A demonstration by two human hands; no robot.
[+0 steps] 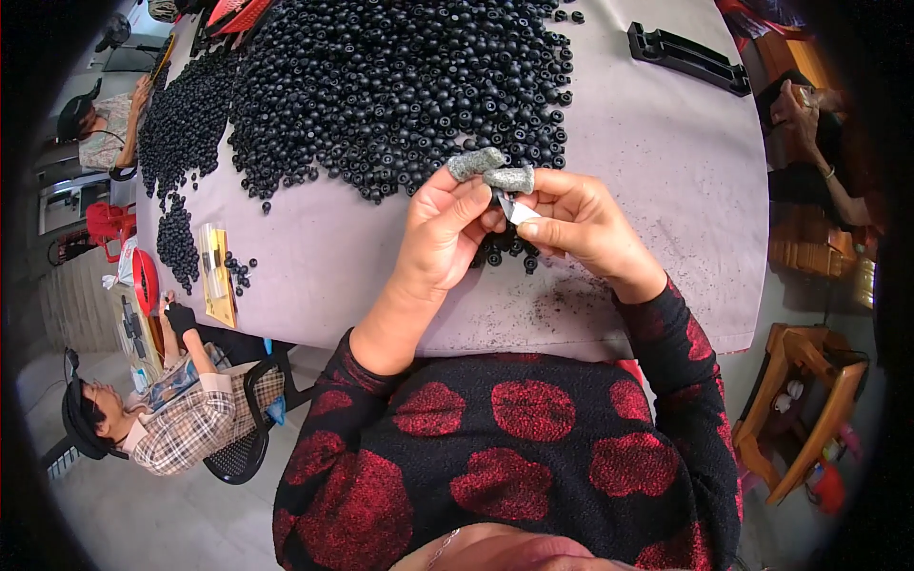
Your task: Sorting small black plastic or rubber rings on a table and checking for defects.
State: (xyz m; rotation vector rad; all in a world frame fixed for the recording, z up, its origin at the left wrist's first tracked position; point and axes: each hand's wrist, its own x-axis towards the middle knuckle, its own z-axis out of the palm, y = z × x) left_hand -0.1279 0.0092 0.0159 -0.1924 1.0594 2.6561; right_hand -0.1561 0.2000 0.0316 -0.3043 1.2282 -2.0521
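My left hand (440, 233) and my right hand (592, 226) meet over the near edge of a large heap of small round black pieces (400, 90). Between my right thumb and fingers is a small blade (507, 204) with a white wrapping (523, 214) at its held end. My left fingers pinch a small black piece (495, 197), mostly hidden behind the fingertips and the blade. Grey speckled finger covers sit on both index fingers, the left one (474, 164) and the right one (509, 179). Several black pieces (505, 249) lie just below my hands.
Black crumbs (562, 309) dot the pale tablecloth (333, 271). A long black holder (687, 59) lies at the far right. Smaller heaps of black pieces (186, 124) and a clear-and-yellow packet (217, 274) are at left. Other people (181, 419) sit around; a wooden stool (795, 404) stands at right.
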